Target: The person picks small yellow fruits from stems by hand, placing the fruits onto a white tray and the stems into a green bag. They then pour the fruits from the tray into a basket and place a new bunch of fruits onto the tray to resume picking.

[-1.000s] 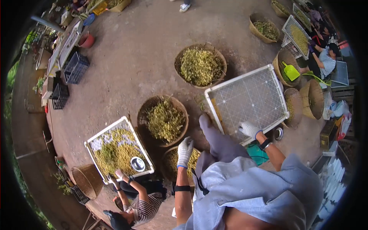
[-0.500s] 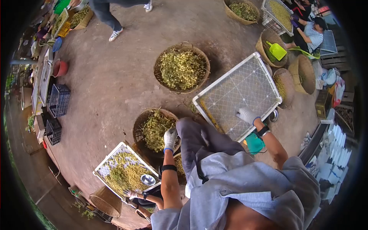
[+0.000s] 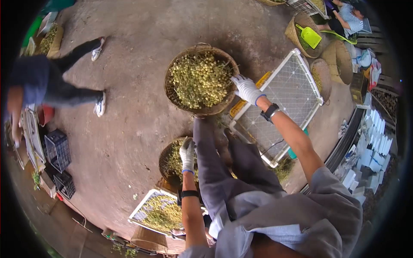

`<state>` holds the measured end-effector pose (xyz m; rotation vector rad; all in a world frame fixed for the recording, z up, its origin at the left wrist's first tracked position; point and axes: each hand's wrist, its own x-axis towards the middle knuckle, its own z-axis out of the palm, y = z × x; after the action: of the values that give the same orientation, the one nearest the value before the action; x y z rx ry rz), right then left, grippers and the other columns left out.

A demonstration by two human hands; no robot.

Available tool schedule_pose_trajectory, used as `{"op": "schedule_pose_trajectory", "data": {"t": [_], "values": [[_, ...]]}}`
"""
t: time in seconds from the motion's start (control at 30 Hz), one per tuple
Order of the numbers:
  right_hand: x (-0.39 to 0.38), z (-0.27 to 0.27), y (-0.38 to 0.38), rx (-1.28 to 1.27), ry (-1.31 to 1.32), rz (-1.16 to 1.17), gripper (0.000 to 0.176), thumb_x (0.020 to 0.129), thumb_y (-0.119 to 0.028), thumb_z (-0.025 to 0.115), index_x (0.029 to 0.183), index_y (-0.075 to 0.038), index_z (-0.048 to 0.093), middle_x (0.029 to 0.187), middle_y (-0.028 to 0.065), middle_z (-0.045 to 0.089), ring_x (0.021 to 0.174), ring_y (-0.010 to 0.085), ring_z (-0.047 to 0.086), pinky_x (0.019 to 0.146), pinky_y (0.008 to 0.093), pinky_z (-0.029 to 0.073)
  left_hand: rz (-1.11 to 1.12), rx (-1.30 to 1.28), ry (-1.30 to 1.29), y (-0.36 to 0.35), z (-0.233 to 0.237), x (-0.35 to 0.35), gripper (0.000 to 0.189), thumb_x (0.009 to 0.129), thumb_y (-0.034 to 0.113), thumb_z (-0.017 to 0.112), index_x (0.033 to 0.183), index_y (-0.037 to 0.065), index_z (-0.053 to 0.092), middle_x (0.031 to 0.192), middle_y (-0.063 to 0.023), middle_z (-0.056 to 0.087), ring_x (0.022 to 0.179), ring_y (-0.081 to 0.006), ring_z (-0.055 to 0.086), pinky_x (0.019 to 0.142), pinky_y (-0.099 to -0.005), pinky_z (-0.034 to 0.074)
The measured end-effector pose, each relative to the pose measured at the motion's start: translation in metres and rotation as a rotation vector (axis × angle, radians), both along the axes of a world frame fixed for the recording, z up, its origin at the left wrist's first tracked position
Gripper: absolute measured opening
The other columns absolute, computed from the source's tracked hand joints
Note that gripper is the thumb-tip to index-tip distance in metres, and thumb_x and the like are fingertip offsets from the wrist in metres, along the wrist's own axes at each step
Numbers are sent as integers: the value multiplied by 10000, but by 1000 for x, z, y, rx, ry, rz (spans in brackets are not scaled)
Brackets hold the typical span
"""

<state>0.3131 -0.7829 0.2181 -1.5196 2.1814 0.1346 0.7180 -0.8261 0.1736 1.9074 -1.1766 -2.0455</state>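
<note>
Touching, or nearly so, the rim of the large basket (image 3: 201, 112) on its near right side, the right hand (image 3: 248, 89) is seen in a striped white glove, its fingers extended and slightly parted. Whether the rim is gripped cannot be told. The basket is filled with stems bearing round, pale yellow-green fruit (image 3: 206, 79); it is placed upright on the floor (image 3: 124, 124), to the left of the right hand and ahead of the left hand.

The left hand (image 3: 187, 155), likewise gloved, is held low over the right side of a smaller basket (image 3: 162, 165), in which similar stems are contained. Its fingers are partly curled; whether anything is held cannot be told.

A white-framed mesh tray (image 3: 282, 105) is located to the right of and below the right hand, tilted in view, with a yellow edge (image 3: 263, 80) seen along its far left side. Beyond the right hand, a bright green dustpan (image 3: 309, 37) is contained in another basket (image 3: 290, 32). Below the left hand, a second tray (image 3: 140, 208) is covered with loose fruit. Dark crates (image 3: 57, 150) are noted far to the left of the left hand, and a walking person (image 3: 56, 81) is recorded beyond them.
</note>
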Motion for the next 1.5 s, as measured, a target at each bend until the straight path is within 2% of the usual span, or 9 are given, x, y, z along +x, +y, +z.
{"op": "schedule_pose_trajectory", "data": {"t": [0.3,0.33,0.4,0.5,0.7,0.8,1.03,1.27,1.5], "values": [[-48,-190,-112,333,425,255,644,861,-57,544,1446,10,284,1445,222,380,1347,345,360,1063,503,330,-134,14,27,-115,-81,-62,295,882,120,604,1157,14,622,919,-76,685,731,-129,631,624,-245,483],[-52,-211,-109,267,390,297,659,845,-73,576,1443,2,309,1190,218,603,1063,324,615,821,450,513,-145,5,17,-116,-103,-61,294,883,123,604,1156,16,624,922,-74,685,729,-128,629,623,-243,480],[-54,-238,-108,481,290,337,475,830,-78,598,1291,7,517,789,152,677,607,269,644,485,412,494,-172,-29,11,-126,-144,-66,292,887,130,604,1156,18,627,927,-71,685,725,-127,625,619,-240,475],[-51,-259,-83,327,250,403,207,810,-83,617,999,-6,653,563,117,588,379,220,488,334,403,367,-216,-280,-102,-141,-155,-99,259,895,97,599,1136,12,640,934,-69,691,771,-130,630,688,-259,506],[9,-176,-38,-131,-771,-584,389,1012,-202,400,645,-97,474,497,30,304,395,150,277,359,289,330,-261,-728,-233,-172,-174,-165,250,846,31,631,1095,22,641,1004,-113,650,892,-187,631,804,-301,509],[26,-154,-30,-83,-194,-210,315,1001,-182,398,721,-79,497,483,40,287,381,173,314,349,297,316,-269,-768,-127,-184,-187,-191,234,857,10,613,1089,7,639,1029,-113,648,921,-199,632,824,-317,507],[49,-68,-24,160,-154,-177,143,880,-186,551,843,-48,539,529,84,547,488,269,597,430,420,451,-190,-530,98,-193,-179,-234,215,892,12,584,1088,-29,660,1018,-79,693,897,-132,621,856,-255,481],[50,4,60,58,-242,-520,230,868,-274,629,894,-50,579,575,101,541,514,286,559,503,387,435,-148,-544,68,-179,-201,-240,297,844,-99,513,1112,-32,623,1024,-69,664,852,-142,619,836,-257,493],[60,-15,216,-370,-253,-1365,102,911,-82,555,964,-11,606,686,47,582,583,151,538,509,266,405,-818,-1029,-180,-211,-167,-333,307,895,155,534,1181,73,606,1113,-164,636,987,-305,625,859,-401,508]]}}
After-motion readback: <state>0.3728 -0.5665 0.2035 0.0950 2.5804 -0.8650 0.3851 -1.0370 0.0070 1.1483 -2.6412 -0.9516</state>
